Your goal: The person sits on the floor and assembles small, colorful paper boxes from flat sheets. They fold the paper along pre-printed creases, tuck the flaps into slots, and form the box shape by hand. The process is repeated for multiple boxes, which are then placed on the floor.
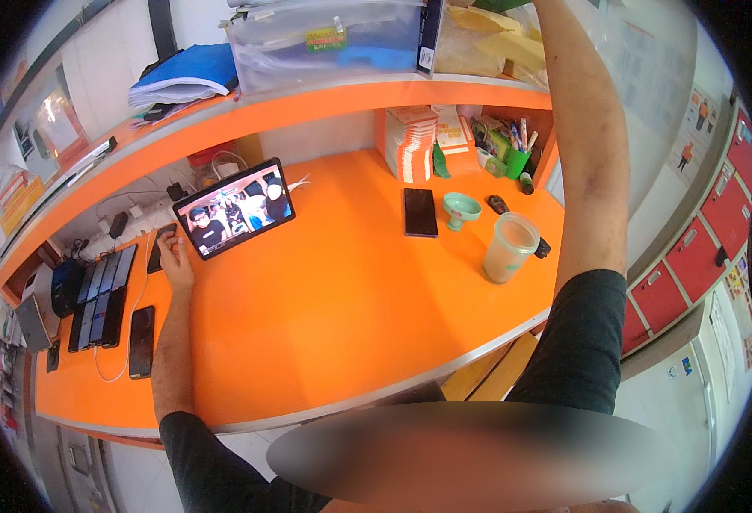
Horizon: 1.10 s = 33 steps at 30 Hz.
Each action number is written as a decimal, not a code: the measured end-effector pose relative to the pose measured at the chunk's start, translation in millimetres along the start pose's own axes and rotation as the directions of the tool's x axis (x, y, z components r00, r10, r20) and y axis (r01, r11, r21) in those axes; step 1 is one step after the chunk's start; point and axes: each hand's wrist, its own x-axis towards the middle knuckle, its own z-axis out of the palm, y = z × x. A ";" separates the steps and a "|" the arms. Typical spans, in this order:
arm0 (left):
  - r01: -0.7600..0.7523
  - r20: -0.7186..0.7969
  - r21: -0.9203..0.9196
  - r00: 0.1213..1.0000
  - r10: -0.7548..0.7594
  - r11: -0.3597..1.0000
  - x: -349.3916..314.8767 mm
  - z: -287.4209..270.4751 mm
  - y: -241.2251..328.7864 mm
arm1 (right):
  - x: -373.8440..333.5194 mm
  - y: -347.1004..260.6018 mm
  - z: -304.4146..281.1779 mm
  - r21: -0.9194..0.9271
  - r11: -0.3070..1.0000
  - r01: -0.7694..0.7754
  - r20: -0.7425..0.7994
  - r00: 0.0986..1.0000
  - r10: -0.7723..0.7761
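On the far left of the orange counter (333, 299) lay a row of dark phones (102, 295), with one more black phone (142, 341) beside them, nearer the counter's front edge. The left hand (174, 256) rested on the counter with its fingers curled loosely at the lower left corner of the propped tablet (233, 208), touching or just short of its edge; it gripped nothing that could be seen. The tablet stood tilted, screen lit. Further right a dark phone (420, 212) lay flat, then a small green stand dish (461, 208) and a translucent plastic cup (509, 247). The right arm (590, 154) reached up past the upper shelf (350, 94), its hand out of view, so whether it gripped anything could not be told.
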 end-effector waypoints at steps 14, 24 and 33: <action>-0.011 0.026 -0.020 1.000 0.011 1.000 1.2 1.0 4.2 | 10.7 -22.1 -16.6 -0.069 0.994 0.083 0.287 0.956 -0.060; 0.026 0.065 0.011 0.998 -0.027 1.000 -0.2 9.5 16.4 | 33.0 23.2 9.5 -0.264 0.769 0.582 -0.152 0.762 -0.629; -0.007 0.004 -0.008 1.000 0.007 1.000 -0.1 7.1 31.4 | 16.0 35.6 -55.8 0.545 0.605 -0.580 0.022 0.731 0.682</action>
